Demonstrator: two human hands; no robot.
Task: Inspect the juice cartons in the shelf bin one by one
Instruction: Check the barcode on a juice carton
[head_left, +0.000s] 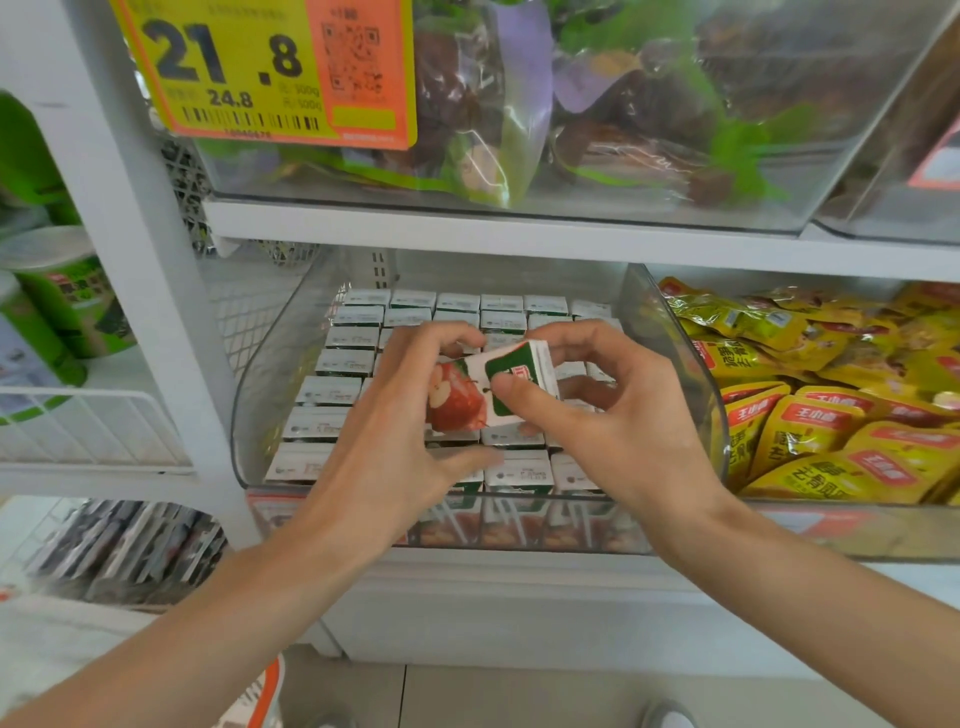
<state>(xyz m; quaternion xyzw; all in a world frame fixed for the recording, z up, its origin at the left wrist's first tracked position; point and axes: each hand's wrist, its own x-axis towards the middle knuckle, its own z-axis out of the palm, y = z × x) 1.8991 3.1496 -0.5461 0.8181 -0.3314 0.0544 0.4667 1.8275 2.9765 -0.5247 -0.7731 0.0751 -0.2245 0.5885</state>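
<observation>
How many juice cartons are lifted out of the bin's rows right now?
1: the apple-print carton, held by left hand and right hand above the packed rows; hands may hide more.

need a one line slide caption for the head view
Left hand and right hand hold one juice carton tilted over the clear shelf bin of packed cartons, beside yellow snack pouches.

Yellow snack packets (831, 410) fill the neighbouring bin beneath a price tag (260, 67).
</observation>
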